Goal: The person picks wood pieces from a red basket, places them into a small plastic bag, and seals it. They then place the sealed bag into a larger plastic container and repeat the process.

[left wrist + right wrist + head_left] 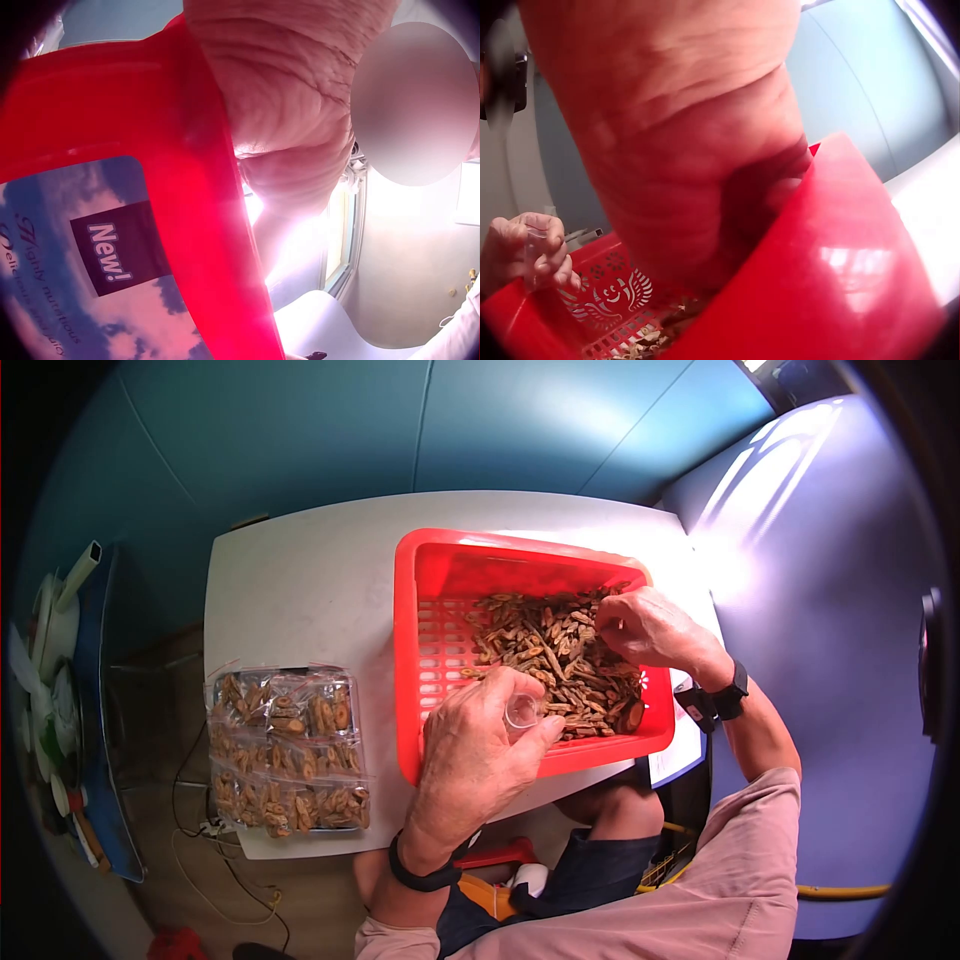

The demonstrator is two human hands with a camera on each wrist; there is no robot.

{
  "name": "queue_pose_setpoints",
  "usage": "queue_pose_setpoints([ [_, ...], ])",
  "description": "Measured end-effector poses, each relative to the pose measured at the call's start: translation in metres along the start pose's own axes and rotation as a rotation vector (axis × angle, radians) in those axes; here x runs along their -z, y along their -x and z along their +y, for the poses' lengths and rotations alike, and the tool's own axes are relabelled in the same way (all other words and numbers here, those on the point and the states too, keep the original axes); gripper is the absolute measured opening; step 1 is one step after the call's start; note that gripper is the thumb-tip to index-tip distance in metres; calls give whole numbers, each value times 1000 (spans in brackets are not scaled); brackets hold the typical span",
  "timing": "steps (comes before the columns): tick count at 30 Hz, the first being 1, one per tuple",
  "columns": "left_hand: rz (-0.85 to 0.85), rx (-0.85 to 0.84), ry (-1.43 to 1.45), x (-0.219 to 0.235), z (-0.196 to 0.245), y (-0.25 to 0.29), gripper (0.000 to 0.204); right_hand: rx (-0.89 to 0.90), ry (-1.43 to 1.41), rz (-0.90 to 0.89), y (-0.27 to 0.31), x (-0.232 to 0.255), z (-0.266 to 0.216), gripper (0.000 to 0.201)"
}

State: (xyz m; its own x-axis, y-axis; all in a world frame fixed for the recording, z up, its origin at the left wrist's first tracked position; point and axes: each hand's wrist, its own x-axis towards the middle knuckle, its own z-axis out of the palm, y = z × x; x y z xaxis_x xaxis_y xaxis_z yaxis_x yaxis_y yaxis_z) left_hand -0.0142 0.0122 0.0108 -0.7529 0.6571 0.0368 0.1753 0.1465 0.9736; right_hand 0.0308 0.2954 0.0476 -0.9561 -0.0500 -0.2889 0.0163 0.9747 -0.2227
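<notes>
A red plastic basket (408,660) holds a heap of brown dried slices (560,650), piled toward its right side. My left hand (480,735) is over the basket's near edge and pinches a small clear bag (522,710) between thumb and fingers; the right wrist view also shows this bag (535,255). At the basket's right side, my right hand (655,630) reaches in with curled fingers at the edge of the heap. Whether it holds any slices is hidden. In the left wrist view the palm (285,90) is beside the basket's red rim (202,187).
Left on the white table (300,580) lies a tray (362,745) covered with several filled clear bags (285,760). A blue surface (820,660) is to the right of the table. Cables (235,870) hang below at the left, near the floor.
</notes>
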Motion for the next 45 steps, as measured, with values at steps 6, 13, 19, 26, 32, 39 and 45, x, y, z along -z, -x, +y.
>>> queue_pose_setpoints([
  [6,10,13,14,-3,-2,0,27,-195,-478,57,7,0,5,17],
  [13,4,24,-3,-1,2,0,27,182,-90,186,9,6,11,21],
  [19,13,-6,-43,0,0,0,29,82,332,2,-1,-1,8,21],
  [26,13,-10,-33,0,0,0,29,112,368,-25,-7,-10,9,25],
  [32,29,-20,-7,-1,-2,0,28,152,322,28,-6,-17,18,19],
  [39,15,-30,-54,-1,1,0,27,143,57,218,8,-2,2,12],
  [45,6,-56,-64,-2,0,-1,27,113,-337,307,33,14,-48,16],
])
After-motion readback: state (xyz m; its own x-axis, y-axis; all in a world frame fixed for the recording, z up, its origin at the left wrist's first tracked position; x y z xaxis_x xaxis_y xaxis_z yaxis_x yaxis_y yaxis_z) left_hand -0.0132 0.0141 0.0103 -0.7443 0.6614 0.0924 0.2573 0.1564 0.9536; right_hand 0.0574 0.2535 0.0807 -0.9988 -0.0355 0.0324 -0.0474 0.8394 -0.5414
